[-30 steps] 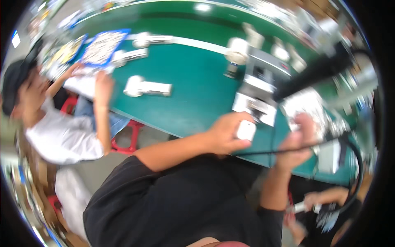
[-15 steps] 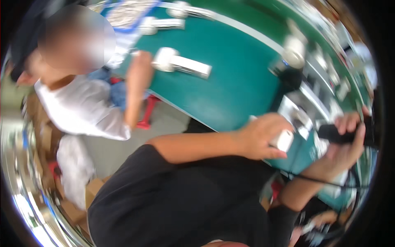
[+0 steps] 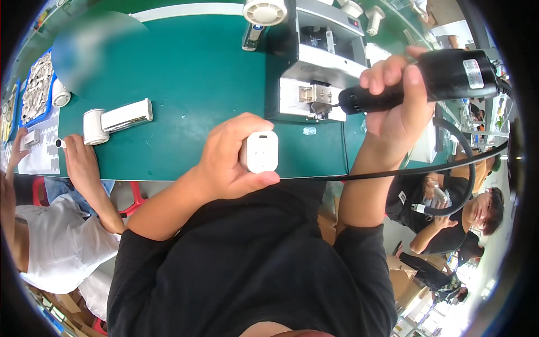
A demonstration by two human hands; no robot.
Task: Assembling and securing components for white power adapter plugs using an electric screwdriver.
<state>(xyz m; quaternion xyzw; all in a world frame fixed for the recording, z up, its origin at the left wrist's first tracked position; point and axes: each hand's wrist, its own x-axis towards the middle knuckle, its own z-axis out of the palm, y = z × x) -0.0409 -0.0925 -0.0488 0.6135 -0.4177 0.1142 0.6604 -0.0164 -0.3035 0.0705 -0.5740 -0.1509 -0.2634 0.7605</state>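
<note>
My left hand [image 3: 223, 160] is closed around a white plastic housing [image 3: 262, 153]. Its rounded end face, turned up, shows a small dark slot and several tiny holes. In my right hand [image 3: 400, 109] is a black electric screwdriver [image 3: 457, 76], lying nearly level, its bit pointing left. The bit's tip is at the metal front block of a screw feeder [image 3: 323, 101] at the table's far right; whether it touches a screw cannot be made out. A black cable [image 3: 415, 170] passes across my right forearm.
On the green table [image 3: 191, 73] lies a white fan-like device [image 3: 120, 119] at left. Another white device [image 3: 264, 12] stands by the feeder. At left, a co-worker's hand [image 3: 81, 165] holds a small part near a blue tray [image 3: 39, 92]. Other people are at right.
The view has swung right and steadied. My right hand has brought the screwdriver to the feeder's front. My left hand still holds the white housing, now with its end face up.
</note>
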